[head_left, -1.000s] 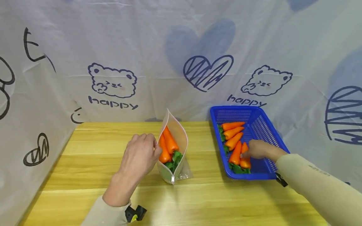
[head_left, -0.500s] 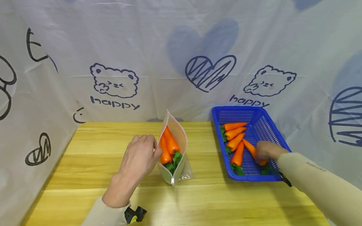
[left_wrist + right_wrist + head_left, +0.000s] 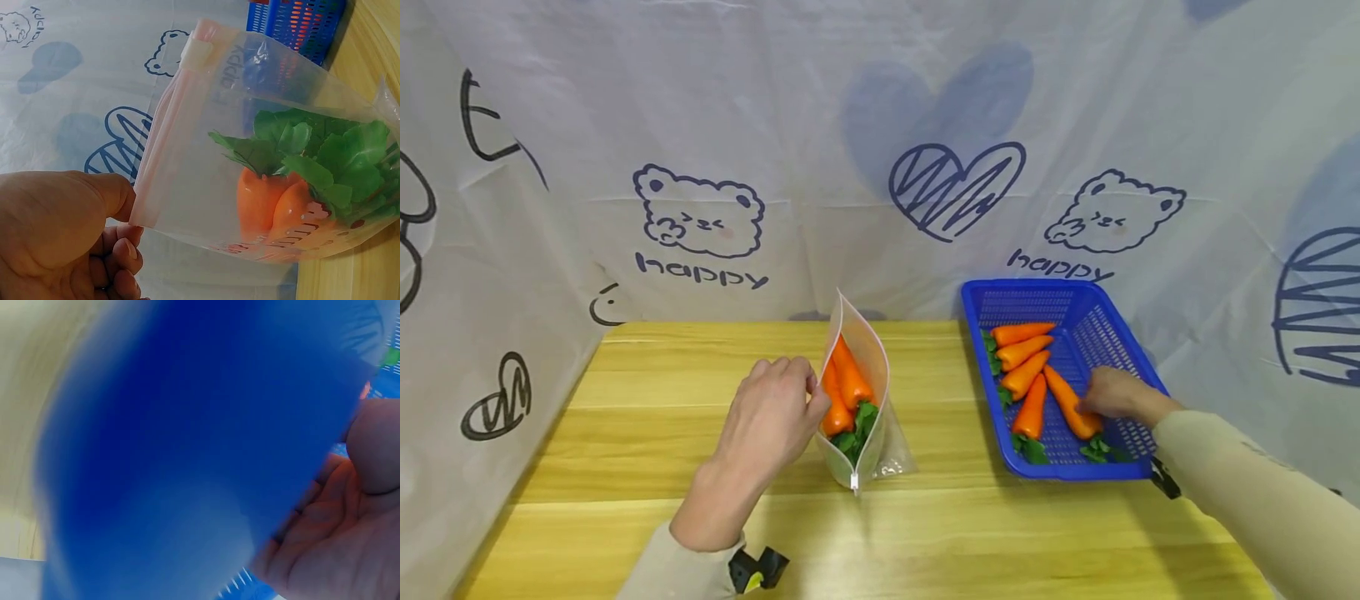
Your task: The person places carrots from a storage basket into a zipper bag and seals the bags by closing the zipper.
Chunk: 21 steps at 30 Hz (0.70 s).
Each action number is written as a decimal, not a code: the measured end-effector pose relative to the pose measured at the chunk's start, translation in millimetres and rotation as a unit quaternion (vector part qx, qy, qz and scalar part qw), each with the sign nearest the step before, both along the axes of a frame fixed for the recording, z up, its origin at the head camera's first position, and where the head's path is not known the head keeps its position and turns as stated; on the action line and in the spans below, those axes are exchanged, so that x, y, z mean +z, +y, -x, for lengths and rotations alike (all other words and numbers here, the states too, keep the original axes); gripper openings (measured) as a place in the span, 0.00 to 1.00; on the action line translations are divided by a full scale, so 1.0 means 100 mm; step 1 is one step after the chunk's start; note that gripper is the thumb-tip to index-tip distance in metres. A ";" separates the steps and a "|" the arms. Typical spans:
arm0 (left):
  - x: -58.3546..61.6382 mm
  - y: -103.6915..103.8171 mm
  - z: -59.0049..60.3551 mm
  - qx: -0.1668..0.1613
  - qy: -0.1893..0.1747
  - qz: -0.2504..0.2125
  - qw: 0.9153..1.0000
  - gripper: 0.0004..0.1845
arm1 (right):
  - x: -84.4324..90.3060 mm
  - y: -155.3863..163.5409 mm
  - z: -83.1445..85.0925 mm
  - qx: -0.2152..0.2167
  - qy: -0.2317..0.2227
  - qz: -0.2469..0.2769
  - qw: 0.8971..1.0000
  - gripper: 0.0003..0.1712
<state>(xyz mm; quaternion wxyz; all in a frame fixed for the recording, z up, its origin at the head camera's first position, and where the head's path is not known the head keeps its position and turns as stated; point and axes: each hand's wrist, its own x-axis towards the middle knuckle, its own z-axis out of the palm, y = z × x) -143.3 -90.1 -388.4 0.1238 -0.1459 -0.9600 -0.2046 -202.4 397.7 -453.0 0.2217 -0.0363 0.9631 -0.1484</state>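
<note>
My left hand [image 3: 775, 404] pinches the left rim of a clear slider zip bag [image 3: 880, 350] between thumb and fingers. The bag stands with its mouth spread, its white slider [image 3: 197, 53] at one end. Two orange carrots [image 3: 852, 377] with green leaves [image 3: 319, 144] lie inside it. My right hand [image 3: 1116, 392] is low inside the blue basket [image 3: 1022, 473]. Its thumb side is at the edge of a carrot [image 3: 1067, 402] that lies slanted on the basket floor. In the right wrist view the blurred basket wall [image 3: 187, 444] hides part of the fingers.
Several more carrots [image 3: 1026, 379] lie along the basket's left side, leaves toward the wall. Bag and basket stand apart on the wooden table [image 3: 925, 533]. A printed cloth [image 3: 820, 125] hangs close behind the table and along its left side.
The nearest right-hand carrot has shifted right, away from its neighbour, under my right hand. That hand has since drawn slightly right, uncovering the carrot. My left hand stays on the bag rim.
</note>
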 end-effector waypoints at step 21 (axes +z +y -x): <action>0.01 0.03 -0.04 0.003 -0.033 -0.010 0.999 0.07 | -0.02 -0.17 -0.15 -0.081 -0.027 -0.069 0.994 0.11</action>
